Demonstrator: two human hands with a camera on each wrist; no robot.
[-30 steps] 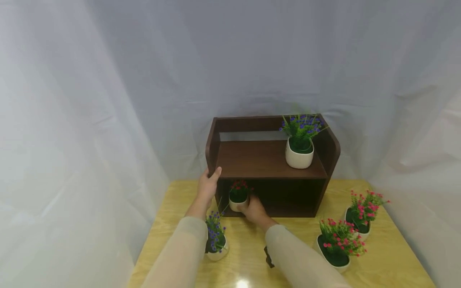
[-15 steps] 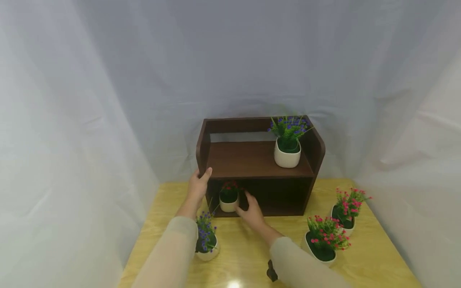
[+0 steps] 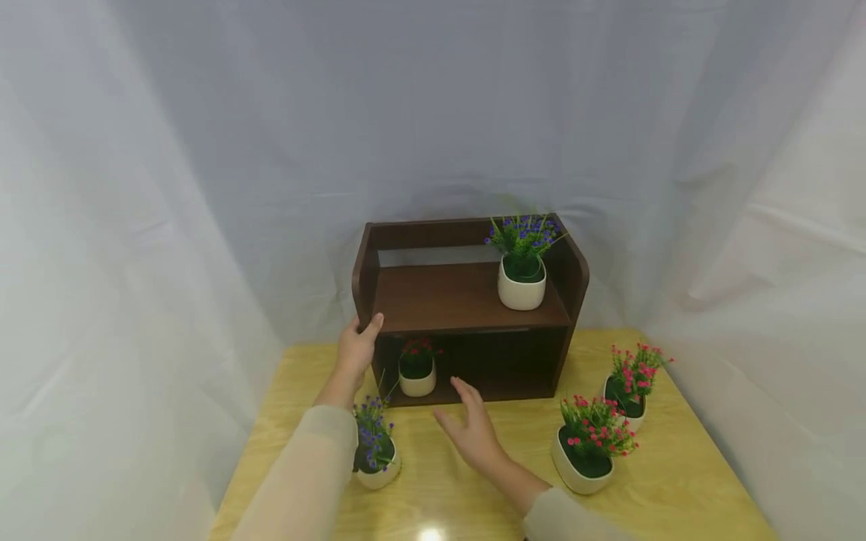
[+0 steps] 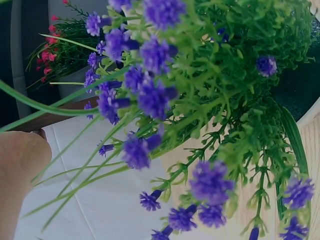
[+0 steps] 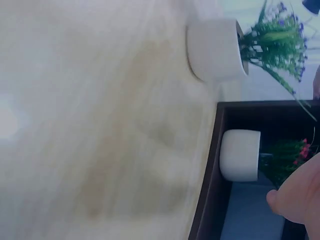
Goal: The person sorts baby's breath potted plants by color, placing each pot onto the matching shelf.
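Note:
My left hand (image 3: 355, 349) holds the left side of a dark brown two-tier shelf (image 3: 440, 297), its thumb on the front edge and its other fingers hidden. In the lower compartment, at the left end, stands a white pot with red flowers (image 3: 417, 379). My right hand (image 3: 473, 432) is in front of the shelf, apart from that pot, with fingers extended and nothing in them. A white pot with purple flowers (image 3: 522, 285) sits on the upper tier at the right. Close to my left forearm stands another purple-flowered pot (image 3: 379, 469); its purple blooms (image 4: 155, 95) fill much of the left wrist view.
On the right of the wooden table (image 3: 467, 503) stand two white pots with pink flowers, a nearer one (image 3: 585, 466) and a farther one (image 3: 629, 394). Pale curtains (image 3: 433, 105) hang behind the table and along both sides.
My right hand has let go of the red-flowered pot and drawn back toward me. The pot stays in the lower compartment. My left hand keeps its hold while the head view shifts right.

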